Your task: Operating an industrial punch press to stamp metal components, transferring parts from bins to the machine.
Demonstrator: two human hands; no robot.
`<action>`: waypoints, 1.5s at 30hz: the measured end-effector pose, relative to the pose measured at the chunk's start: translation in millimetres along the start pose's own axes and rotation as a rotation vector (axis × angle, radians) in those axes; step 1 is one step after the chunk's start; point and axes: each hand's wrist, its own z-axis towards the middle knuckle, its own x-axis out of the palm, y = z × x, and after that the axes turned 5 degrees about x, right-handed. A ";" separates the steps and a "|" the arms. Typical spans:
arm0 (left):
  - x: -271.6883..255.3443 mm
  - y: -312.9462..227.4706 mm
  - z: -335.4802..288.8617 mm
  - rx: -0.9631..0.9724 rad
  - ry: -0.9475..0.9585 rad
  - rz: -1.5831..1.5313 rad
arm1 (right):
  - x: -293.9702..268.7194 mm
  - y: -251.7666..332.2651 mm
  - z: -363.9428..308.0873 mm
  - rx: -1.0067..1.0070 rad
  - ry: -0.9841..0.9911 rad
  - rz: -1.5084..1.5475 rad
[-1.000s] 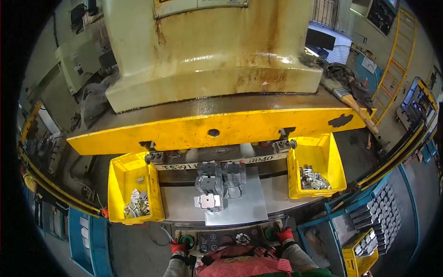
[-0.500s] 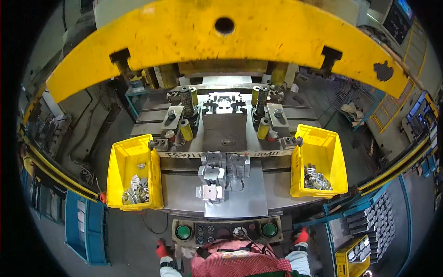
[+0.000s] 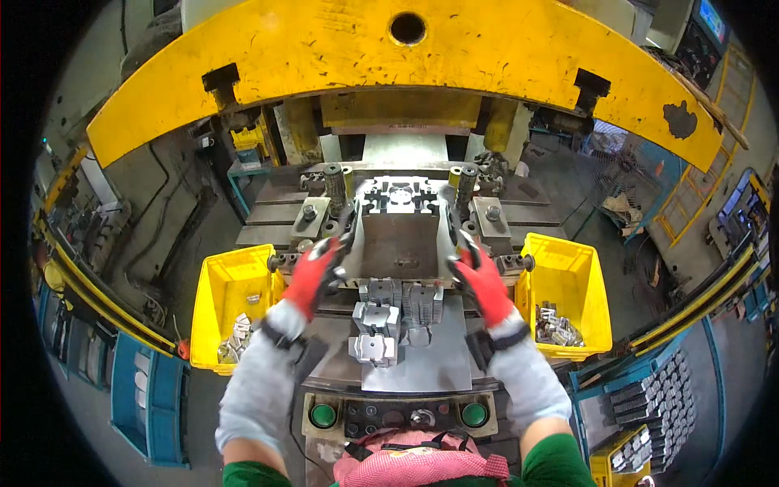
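My left hand [image 3: 315, 274], in a red glove with dark fingertips, reaches over the front left of the press die. Its fingers look stretched out but blurred, and no held thing shows. On the other side my right hand [image 3: 480, 280], gloved alike, has its fingers apart beside the die's right front. Between the hands lies the dark front plate of the die [image 3: 399, 243]. Behind it a bright cut-out metal piece [image 3: 400, 195] rests on the die. Nearer me, stacks of grey metal parts [image 3: 376, 318] stand on a metal sheet [image 3: 438, 357].
Yellow bins holding small metal pieces flank the bench, a left bin [image 3: 208, 316] and a right bin [image 3: 596, 312]. A yellow press beam [image 3: 487, 49] spans above. Upright guide posts [image 3: 334, 191] rise beside the die. A control panel with green buttons [image 3: 323, 415] sits close to my body.
Both hands have risen from low beside my body, past the control panel, to the front of the die. The view has shifted slightly. The part stacks look the same.
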 end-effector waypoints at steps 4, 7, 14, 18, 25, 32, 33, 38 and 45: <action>32.5 60.7 95.2 -0.078 0.031 0.235 | 64.3 18.0 76.7 -0.056 0.077 -0.300; 68.8 80.5 122.9 -0.001 0.003 0.622 | 59.4 -5.6 119.6 0.106 0.048 -0.432; 10.6 40.0 19.1 -0.038 -0.034 -0.265 | 19.5 15.4 18.0 -0.103 -0.046 -0.020; -41.3 43.0 -82.7 0.124 -0.325 -0.139 | -45.0 -27.2 -81.2 -0.101 -0.249 0.122; -140.3 82.9 -213.5 -0.209 -0.704 0.168 | -100.2 -112.5 -205.7 0.183 -0.559 -0.425; -125.3 117.4 -211.2 -0.111 -0.635 0.035 | -11.6 -90.6 -170.2 0.341 0.237 -0.277; -117.1 116.2 -206.6 -0.016 -0.576 0.077 | -3.9 -94.2 -165.1 0.340 0.257 -0.306; -112.0 109.4 -205.2 0.080 -0.482 0.011 | 8.9 -143.5 -148.6 0.335 0.301 -0.419; -123.2 107.0 -234.2 0.152 -0.634 -0.027 | -50.0 -54.5 -155.0 0.359 0.361 -0.078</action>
